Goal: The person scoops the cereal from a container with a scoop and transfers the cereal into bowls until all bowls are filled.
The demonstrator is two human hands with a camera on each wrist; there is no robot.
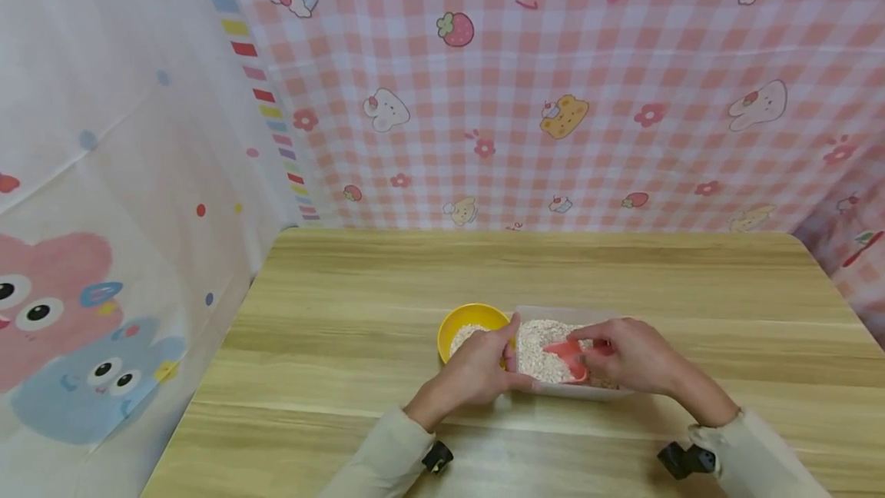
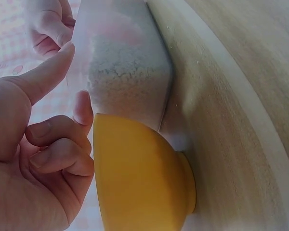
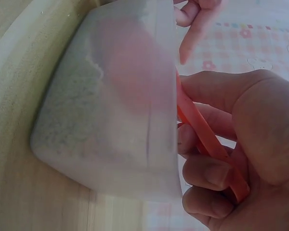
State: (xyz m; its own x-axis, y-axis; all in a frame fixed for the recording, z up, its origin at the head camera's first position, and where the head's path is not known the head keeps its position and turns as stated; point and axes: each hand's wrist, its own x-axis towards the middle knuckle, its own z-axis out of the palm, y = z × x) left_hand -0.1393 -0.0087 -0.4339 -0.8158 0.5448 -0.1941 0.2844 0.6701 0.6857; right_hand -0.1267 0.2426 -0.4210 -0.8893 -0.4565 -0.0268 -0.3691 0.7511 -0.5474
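Note:
My right hand [image 1: 639, 356] grips the handle of a red scoop [image 1: 570, 356], its blade dug into pale flakes like oats [image 1: 542, 348] inside a translucent plastic container [image 3: 111, 178]. In the right wrist view, fingers and thumb wrap the handle [image 3: 212, 139], while the blade shows blurred through the wall. My left hand [image 1: 477, 367] rests at the container's left end. Its thumb reaches out to the rim, and its other fingers bend loosely beside a yellow bowl [image 2: 139, 178], nothing in the palm. More flakes [image 1: 468, 336] lie in the bowl, partly hidden by that hand.
Bowl and container stand side by side on a wood-grain table [image 1: 346, 283]. A few stray flakes dot the tabletop near the container. A pink checked cloth [image 1: 518, 160] hangs behind the table, and a white printed cloth [image 1: 152, 160] hangs at the left.

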